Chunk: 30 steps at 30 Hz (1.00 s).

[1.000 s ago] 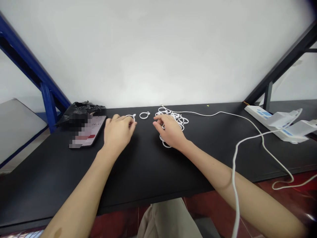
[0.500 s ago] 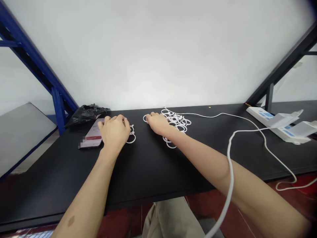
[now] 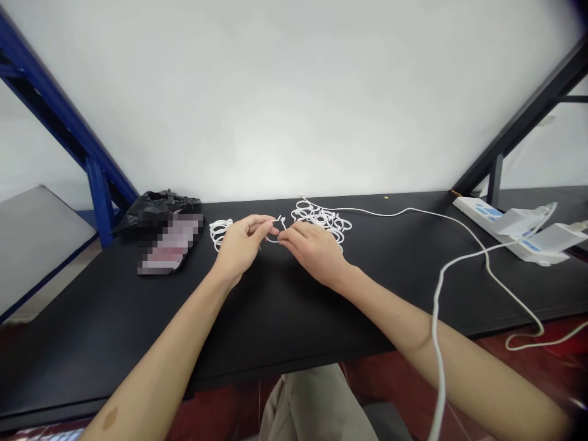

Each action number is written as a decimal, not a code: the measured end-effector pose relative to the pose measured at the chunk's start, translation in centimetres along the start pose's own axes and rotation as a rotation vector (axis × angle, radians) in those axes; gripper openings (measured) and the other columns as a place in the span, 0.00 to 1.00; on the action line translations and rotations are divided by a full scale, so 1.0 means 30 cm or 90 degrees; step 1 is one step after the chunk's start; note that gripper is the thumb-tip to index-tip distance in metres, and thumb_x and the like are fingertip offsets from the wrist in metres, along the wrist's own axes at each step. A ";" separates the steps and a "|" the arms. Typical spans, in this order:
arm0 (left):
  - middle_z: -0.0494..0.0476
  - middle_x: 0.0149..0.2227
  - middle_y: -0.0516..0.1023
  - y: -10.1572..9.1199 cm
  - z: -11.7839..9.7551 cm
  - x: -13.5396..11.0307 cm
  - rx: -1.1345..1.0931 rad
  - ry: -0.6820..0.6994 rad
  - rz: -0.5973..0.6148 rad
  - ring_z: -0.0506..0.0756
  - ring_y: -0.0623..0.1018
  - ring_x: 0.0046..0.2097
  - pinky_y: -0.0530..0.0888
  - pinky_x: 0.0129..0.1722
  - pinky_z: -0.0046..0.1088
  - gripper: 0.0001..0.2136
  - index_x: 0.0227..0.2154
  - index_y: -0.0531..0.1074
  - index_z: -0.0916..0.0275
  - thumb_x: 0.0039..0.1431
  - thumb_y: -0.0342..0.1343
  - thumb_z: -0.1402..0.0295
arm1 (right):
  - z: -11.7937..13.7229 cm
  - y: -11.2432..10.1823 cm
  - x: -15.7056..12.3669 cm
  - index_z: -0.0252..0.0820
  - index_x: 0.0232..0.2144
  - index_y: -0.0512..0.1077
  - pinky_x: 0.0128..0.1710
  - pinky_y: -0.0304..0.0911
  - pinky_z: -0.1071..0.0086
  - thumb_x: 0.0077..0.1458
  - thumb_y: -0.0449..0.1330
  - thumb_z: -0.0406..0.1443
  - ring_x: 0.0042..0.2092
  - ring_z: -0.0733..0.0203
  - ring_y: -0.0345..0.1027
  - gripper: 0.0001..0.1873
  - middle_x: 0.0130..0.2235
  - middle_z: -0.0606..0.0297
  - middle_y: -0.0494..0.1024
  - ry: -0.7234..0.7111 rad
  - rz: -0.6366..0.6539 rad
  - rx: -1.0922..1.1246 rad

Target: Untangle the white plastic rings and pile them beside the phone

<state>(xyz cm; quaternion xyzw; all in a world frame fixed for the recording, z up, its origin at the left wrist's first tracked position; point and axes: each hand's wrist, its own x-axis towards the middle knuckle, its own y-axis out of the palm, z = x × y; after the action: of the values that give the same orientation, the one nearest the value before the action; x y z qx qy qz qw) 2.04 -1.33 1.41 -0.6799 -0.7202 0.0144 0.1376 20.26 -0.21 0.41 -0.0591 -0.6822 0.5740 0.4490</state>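
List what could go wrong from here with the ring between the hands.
The white ring, its ends apart, might slip or spring from the left hand and right hand. If dropped, it could land among the pile of white rings. The white cable crossing in front of the right forearm might catch on it.

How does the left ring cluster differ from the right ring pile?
The left cluster looks smaller; the right pile looks larger. The left cluster's visible rings overlap in a compact row; the right pile's sprawl in a loose tangle. Both are white rings on the black table.
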 end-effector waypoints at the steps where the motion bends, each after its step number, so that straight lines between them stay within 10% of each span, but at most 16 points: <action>1: 0.57 0.38 0.82 -0.007 0.002 0.003 -0.040 -0.019 0.019 0.51 0.74 0.34 0.68 0.30 0.27 0.17 0.43 0.76 0.61 0.56 0.59 0.55 | 0.000 -0.002 0.000 0.42 0.39 0.72 0.38 0.58 0.67 0.68 0.48 0.38 0.39 0.61 0.68 0.13 0.38 0.60 0.77 0.023 -0.009 0.052; 8: 0.53 0.32 0.82 0.001 -0.035 -0.020 0.061 0.010 0.086 0.50 0.73 0.30 0.68 0.31 0.27 0.09 0.31 0.79 0.60 0.53 0.63 0.60 | -0.018 -0.025 0.018 0.41 0.46 0.66 0.35 0.64 0.69 0.62 0.55 0.41 0.32 0.64 0.70 0.14 0.36 0.64 0.77 0.277 -0.086 0.410; 16: 0.46 0.24 0.76 0.049 -0.031 -0.053 0.344 0.234 0.118 0.49 0.68 0.24 0.66 0.30 0.26 0.08 0.27 0.77 0.58 0.58 0.58 0.63 | -0.010 -0.031 0.020 0.43 0.34 0.74 0.35 0.64 0.70 0.61 0.56 0.39 0.33 0.65 0.70 0.08 0.33 0.67 0.79 0.234 -0.066 0.452; 30: 0.48 0.22 0.72 0.050 -0.019 -0.052 0.403 0.295 0.100 0.48 0.65 0.23 0.64 0.28 0.25 0.13 0.25 0.74 0.60 0.63 0.53 0.61 | -0.009 -0.031 0.029 0.44 0.33 0.77 0.39 0.65 0.69 0.59 0.56 0.32 0.36 0.64 0.72 0.09 0.35 0.67 0.81 0.211 -0.111 0.474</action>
<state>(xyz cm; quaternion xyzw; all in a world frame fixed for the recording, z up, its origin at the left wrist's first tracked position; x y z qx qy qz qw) 3.68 -2.84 1.38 -0.6422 -0.5756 0.0922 0.4977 20.32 0.19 1.63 0.0738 -0.3491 0.7240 0.5903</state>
